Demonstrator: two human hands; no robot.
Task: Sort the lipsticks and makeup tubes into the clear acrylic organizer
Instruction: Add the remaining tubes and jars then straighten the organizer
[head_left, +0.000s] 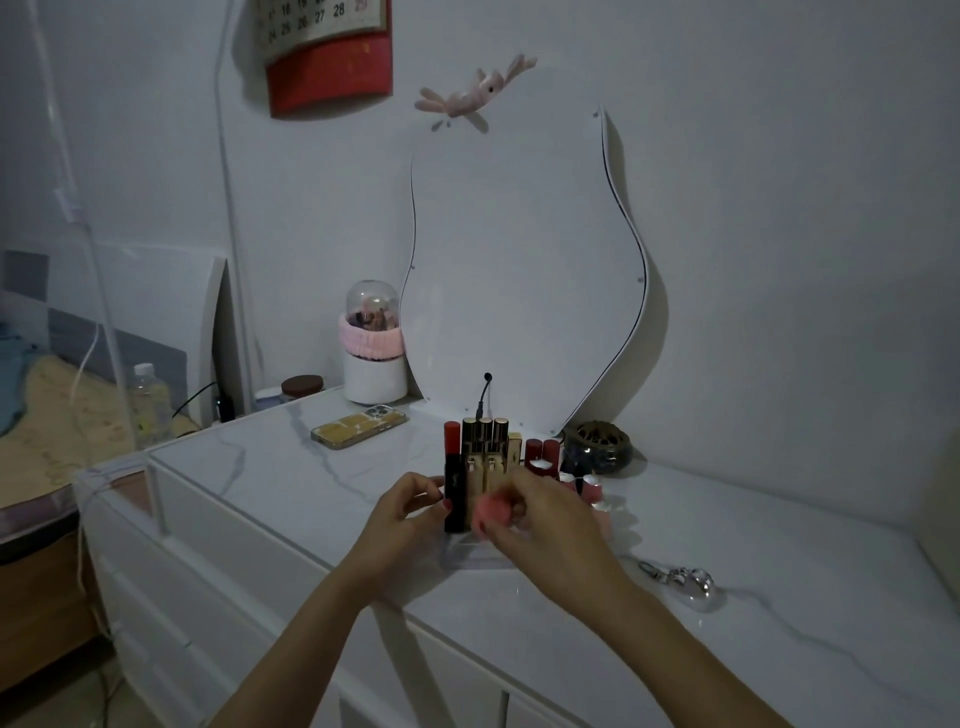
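At the organizer (470, 551), 2 hands: left (410, 512) curled, right (540, 514) around pink tube (492, 510).

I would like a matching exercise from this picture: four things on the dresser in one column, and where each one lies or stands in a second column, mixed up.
Things:
1. phone
2. keychain
3. dark round bowl
4. black tube with red cap

Places:
A. at the left end of the clear acrylic organizer, by the left hand
B. lying flat, left of the organizer, toward the wall
C. right of the organizer, near the front edge
D. at the foot of the mirror, behind the red lipsticks

Pairs: 1-B, 2-C, 3-D, 4-A
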